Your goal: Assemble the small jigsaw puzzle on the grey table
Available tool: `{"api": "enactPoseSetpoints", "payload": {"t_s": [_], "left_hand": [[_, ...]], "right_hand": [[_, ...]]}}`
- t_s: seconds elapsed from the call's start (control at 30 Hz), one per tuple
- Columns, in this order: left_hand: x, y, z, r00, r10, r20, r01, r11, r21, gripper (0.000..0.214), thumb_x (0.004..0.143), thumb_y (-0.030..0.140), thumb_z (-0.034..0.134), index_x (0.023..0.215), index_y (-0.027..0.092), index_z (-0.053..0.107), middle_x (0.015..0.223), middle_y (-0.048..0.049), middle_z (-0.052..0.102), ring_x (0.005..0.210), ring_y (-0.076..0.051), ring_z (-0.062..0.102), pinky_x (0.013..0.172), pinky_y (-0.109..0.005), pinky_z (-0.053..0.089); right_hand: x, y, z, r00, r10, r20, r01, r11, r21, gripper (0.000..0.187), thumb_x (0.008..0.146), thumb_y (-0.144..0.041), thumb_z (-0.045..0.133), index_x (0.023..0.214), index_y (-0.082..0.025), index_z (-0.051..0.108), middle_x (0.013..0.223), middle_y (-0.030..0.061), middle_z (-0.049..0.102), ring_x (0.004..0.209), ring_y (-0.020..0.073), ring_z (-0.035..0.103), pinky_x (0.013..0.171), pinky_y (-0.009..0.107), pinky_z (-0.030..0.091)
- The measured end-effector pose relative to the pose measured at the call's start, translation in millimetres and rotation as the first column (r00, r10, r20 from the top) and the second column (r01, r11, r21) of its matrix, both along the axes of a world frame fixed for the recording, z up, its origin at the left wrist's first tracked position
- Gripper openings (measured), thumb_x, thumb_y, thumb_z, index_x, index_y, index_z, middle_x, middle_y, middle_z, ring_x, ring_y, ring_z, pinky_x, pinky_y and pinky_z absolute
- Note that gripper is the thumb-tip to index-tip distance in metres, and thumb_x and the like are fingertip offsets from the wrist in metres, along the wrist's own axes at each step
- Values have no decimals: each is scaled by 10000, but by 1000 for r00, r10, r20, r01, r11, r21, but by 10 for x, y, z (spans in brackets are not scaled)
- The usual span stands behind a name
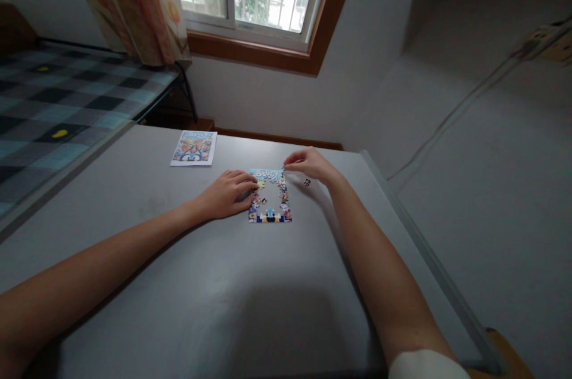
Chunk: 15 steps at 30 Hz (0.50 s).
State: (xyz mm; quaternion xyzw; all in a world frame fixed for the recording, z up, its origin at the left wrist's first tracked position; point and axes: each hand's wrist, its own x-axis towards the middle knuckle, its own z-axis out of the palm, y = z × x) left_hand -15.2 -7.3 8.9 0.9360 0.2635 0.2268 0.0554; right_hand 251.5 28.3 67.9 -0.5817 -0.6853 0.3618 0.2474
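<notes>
A partly assembled jigsaw puzzle (270,174) lies on the table, its border joined around a grey middle gap. Over its left edge rests my left hand (231,193), open, fingers stretched out and fingertips on the pieces. My right hand (310,164) is at the top right corner, thumb and fingertips pinched together; whatever is between them is too small to make out. Just below that hand, a small dark puzzle piece or cluster of pieces (307,182) lies apart on the table. Inside the gap sits a loose piece (264,201).
A printed picture sheet (193,148) lies farther back to the left on the grey table (187,283). Beyond the table stand a bed with a checked cover (75,93), a curtain (129,3) and a barred window. A cable (451,114) hangs along the right wall.
</notes>
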Motion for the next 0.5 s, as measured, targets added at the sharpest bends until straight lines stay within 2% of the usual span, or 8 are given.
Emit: {"api": "enactPoseSetpoints", "payload": {"t_s": [0.1, 0.23, 0.37, 0.5], "left_hand": [[4, -4, 11, 1000, -12, 17, 12, 1000, -9, 269, 924, 343, 508, 1112, 228, 662, 1144, -72, 665, 1091, -234, 584, 981, -450, 433], [10, -3, 14, 1000, -13, 11, 13, 1000, -8, 275, 931, 339, 499, 1123, 218, 654, 1149, -76, 661, 1083, -230, 587, 987, -445, 434], [12, -4, 17, 1000, -14, 6, 14, 1000, -9, 299, 929, 343, 502, 1154, 204, 642, 1156, -87, 657, 1082, -236, 589, 988, -447, 438], [8, -7, 19, 1000, -11, 2, 11, 1000, -13, 293, 928, 336, 503, 1152, 212, 646, 1159, -84, 656, 1078, -234, 592, 987, -452, 439]], "right_hand": [[-177, -27, -80, 999, 36, 30, -37, 999, 24, 70, 741, -157, 708, 787, -129, 752, 712, 44, 697, 649, 117, 588, 621, 227, 450], [-339, -73, -144, 996, 15, 85, -19, 999, 41, 77, 760, -132, 695, 799, -113, 758, 712, 49, 706, 626, 109, 582, 595, 212, 425], [-411, -99, -185, 990, -9, 142, 7, 1000, 13, 77, 749, -101, 697, 795, -100, 760, 717, 61, 714, 619, 110, 588, 570, 197, 409], [-431, -94, -265, 992, -12, 122, 13, 1000, -8, 99, 748, -105, 692, 823, -98, 756, 722, 69, 717, 603, 107, 595, 558, 190, 415]]}}
